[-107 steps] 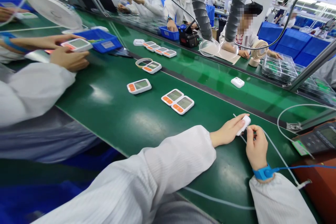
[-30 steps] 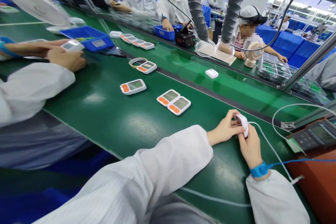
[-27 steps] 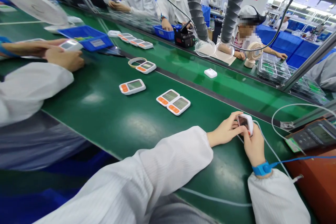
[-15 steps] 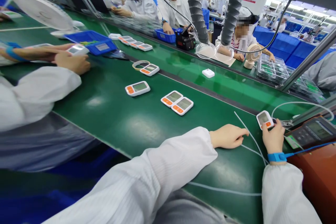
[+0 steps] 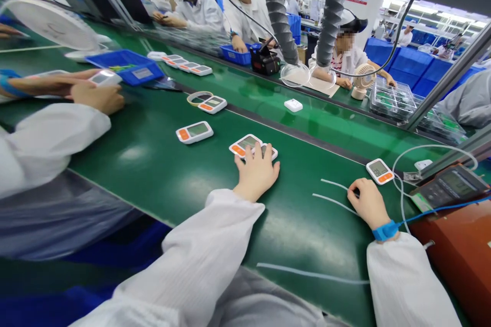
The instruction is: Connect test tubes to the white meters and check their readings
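My left hand [image 5: 256, 172] reaches over a pair of white handheld meters with grey screens and orange buttons. Its fingers are spread on top of the right meter [image 5: 273, 152], hiding most of it, and a fingertip overlaps the edge of the left meter [image 5: 238, 150]. Wearing a blue wrist strap [image 5: 385, 231], my right hand [image 5: 367, 201] is closed in a pinch around thin white tubing [image 5: 334, 201], whose two free ends point left. Just beyond that hand, another meter [image 5: 380, 171] lies face up with digits on its screen.
An orange box [image 5: 456, 245] bearing a grey gauge [image 5: 452, 186] stands at the right. More meters, including one nearby [image 5: 195, 132], lie along the green bench. A co-worker's hands [image 5: 95, 93] hold a meter at left, near a blue tray [image 5: 141, 72]. Loose tubing [image 5: 307, 271] lies in front.
My left hand has moved left onto the pair of meters, its fingers spreading. My right hand has let go of its meter, which now lies on the bench, and has shifted left to the tubing.
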The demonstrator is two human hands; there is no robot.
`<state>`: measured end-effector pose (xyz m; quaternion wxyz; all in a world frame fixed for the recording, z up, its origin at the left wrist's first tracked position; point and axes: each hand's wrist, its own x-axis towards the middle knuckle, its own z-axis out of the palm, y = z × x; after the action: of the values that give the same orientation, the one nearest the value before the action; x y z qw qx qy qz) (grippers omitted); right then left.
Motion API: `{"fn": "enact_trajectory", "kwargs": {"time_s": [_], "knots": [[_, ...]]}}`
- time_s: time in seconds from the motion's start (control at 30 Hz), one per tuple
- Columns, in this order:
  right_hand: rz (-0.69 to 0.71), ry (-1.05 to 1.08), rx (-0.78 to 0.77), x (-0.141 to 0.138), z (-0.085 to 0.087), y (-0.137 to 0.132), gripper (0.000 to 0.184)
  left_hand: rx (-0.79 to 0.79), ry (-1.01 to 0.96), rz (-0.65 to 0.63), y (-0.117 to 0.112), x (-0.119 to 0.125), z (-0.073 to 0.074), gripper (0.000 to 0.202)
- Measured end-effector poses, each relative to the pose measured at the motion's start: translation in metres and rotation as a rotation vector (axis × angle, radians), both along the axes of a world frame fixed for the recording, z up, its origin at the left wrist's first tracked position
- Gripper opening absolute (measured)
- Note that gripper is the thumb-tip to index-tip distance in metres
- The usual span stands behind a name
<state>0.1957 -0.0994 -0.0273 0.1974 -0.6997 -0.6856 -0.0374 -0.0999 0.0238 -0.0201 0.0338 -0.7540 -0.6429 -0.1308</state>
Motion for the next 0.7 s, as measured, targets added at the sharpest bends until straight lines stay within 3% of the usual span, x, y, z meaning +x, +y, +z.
{"fn": "enact_trajectory", "kwargs": {"time_s": [0.13, 0.23, 0.4, 0.47, 0.53, 0.63, 0.7], "knots": [[-0.067, -0.076, -0.024, -0.010, 0.004, -0.006, 0.006, 0.077, 0.020, -0.223, -0.015, 0.015, -0.004, 0.050], [-0.034, -0.095, -0.020, -0.017, -0.003, -0.002, 0.032, 0.093, -0.030, -0.367, -0.021, 0.028, -0.003, 0.046], [0.009, -0.095, -0.033, -0.014, -0.011, 0.006, 0.034, -0.057, -0.277, -0.608, -0.021, 0.041, 0.006, 0.045], [-0.009, -0.104, -0.028, -0.011, -0.011, 0.005, 0.031, -0.178, -0.508, -0.701, -0.021, 0.055, 0.013, 0.048], [-0.034, -0.121, -0.020, -0.007, -0.010, 0.001, 0.028, -0.354, -0.850, -0.707, -0.021, 0.078, 0.017, 0.049], [-0.090, -0.143, -0.001, -0.002, -0.006, -0.003, 0.024, -0.662, -1.453, -0.595, -0.023, 0.119, 0.017, 0.054], [-0.095, -0.142, 0.020, -0.001, -0.004, -0.005, 0.025, -0.774, -1.772, -0.514, -0.024, 0.138, 0.012, 0.057]]}}
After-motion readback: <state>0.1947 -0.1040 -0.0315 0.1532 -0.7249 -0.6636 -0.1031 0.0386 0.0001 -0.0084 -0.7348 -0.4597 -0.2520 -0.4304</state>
